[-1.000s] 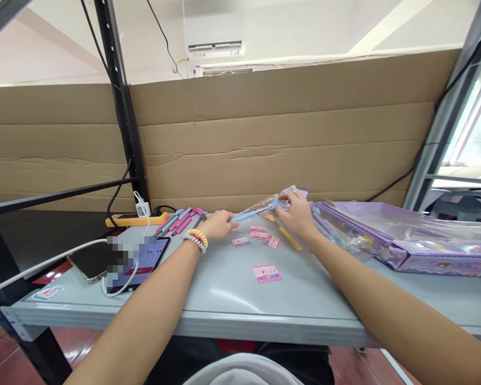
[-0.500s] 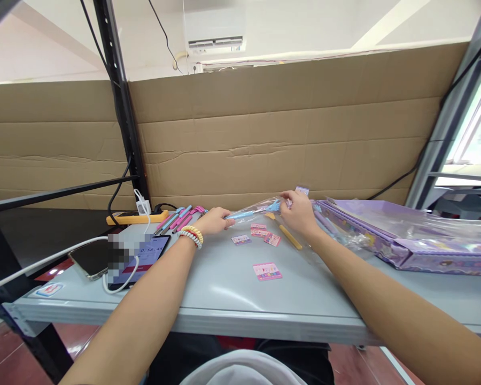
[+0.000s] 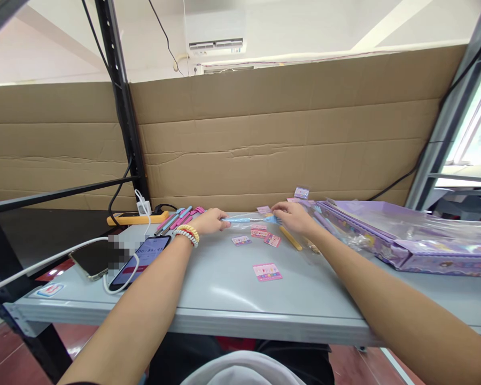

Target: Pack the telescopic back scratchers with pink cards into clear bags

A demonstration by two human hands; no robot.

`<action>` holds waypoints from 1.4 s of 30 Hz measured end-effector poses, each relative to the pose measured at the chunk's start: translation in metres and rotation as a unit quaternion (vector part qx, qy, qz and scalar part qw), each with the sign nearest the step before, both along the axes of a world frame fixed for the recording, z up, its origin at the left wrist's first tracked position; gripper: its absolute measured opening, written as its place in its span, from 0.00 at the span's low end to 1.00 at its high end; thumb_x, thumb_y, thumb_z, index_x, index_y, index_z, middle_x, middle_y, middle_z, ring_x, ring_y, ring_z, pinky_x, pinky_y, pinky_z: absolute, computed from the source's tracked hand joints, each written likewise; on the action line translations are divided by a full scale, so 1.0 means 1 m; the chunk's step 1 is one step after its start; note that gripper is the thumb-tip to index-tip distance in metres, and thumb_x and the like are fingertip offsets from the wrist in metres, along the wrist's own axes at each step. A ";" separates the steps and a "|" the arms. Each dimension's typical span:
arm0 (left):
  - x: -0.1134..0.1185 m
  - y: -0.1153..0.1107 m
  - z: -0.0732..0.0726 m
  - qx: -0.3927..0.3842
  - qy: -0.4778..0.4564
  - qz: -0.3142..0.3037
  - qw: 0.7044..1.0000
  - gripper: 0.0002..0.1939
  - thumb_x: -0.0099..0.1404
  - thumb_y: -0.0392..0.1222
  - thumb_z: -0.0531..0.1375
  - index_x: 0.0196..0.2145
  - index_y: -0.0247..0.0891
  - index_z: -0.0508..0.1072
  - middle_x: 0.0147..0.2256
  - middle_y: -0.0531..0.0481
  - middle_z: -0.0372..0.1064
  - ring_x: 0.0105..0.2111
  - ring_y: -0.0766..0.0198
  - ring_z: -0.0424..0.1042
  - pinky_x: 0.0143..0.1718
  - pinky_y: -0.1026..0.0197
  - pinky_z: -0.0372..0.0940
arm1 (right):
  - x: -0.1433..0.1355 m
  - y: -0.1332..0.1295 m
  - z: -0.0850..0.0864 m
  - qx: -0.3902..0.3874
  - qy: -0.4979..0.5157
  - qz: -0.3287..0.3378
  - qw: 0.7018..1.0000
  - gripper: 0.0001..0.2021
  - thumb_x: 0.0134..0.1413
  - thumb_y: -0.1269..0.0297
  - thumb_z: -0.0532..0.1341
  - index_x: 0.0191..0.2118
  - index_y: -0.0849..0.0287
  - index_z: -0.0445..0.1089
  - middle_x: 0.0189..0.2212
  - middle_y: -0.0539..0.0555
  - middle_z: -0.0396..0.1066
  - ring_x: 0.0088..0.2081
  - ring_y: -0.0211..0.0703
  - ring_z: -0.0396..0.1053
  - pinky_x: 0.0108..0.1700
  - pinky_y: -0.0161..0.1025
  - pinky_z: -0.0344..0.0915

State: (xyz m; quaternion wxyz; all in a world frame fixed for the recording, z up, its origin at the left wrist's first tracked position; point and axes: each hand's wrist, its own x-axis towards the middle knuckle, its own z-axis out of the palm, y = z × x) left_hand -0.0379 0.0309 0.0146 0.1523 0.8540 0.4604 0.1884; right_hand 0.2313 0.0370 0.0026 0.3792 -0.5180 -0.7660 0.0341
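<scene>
A light blue pen (image 3: 244,220) in a clear plastic sleeve stretches level between my two hands, just above the shelf top. My left hand (image 3: 210,221), with beaded bracelets at the wrist, pinches its left end. Closed at the other end is my right hand (image 3: 292,216), by the pen's wider blue part; its fingertips are partly hidden. Below the right hand lies a yellow pen (image 3: 291,238). Small pink and purple cards (image 3: 259,233) are scattered under the sleeve, and a larger pink card (image 3: 268,272) rests nearer the front edge.
Several pink and blue pens (image 3: 180,219) lie left of my left hand. Two phones, one a dark phone (image 3: 90,258), and a white cable (image 3: 136,267) are at the left. A purple box (image 3: 433,259) with clear plastic stands right. Cardboard (image 3: 284,133) closes the back.
The sleeved pen has come down and now lies more level. My right hand has lowered and shifted slightly left; my left hand moved slightly left. More small cards show behind the right hand.
</scene>
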 end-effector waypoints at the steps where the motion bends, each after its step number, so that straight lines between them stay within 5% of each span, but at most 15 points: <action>1: -0.001 0.000 0.000 0.002 0.009 0.008 1.000 0.12 0.56 0.48 0.54 0.22 0.37 0.63 0.20 0.55 0.59 0.22 0.69 0.57 0.25 0.65 0.52 | 0.001 0.000 -0.001 -0.020 0.001 0.016 1.000 0.13 0.48 0.66 0.51 0.31 0.61 0.72 0.34 0.54 0.73 0.37 0.45 0.68 0.40 0.38 0.62; 13: -0.010 0.006 0.000 0.065 0.081 0.066 0.992 0.06 0.57 0.42 0.53 0.27 0.40 0.67 0.24 0.52 0.67 0.26 0.63 0.64 0.27 0.63 0.53 | 0.004 0.004 -0.006 -0.100 0.086 0.153 0.979 0.14 0.37 0.72 0.54 0.32 0.60 0.73 0.31 0.52 0.74 0.34 0.42 0.70 0.39 0.37 0.65; 28: -0.020 0.017 -0.005 0.065 0.084 0.063 0.992 0.08 0.57 0.45 0.52 0.28 0.40 0.68 0.26 0.52 0.69 0.28 0.62 0.66 0.28 0.64 0.55 | 0.006 0.005 -0.004 -0.172 0.187 0.192 0.948 0.13 0.32 0.78 0.61 0.31 0.61 0.73 0.30 0.53 0.74 0.35 0.43 0.71 0.39 0.39 0.67; 42: -0.023 0.016 -0.005 0.008 0.052 0.059 0.997 0.07 0.53 0.46 0.56 0.27 0.41 0.69 0.25 0.53 0.67 0.26 0.64 0.64 0.26 0.64 0.54 | 0.009 0.005 -0.005 -0.211 0.218 0.217 0.928 0.15 0.26 0.71 0.70 0.30 0.61 0.72 0.23 0.51 0.72 0.28 0.40 0.70 0.34 0.38 0.68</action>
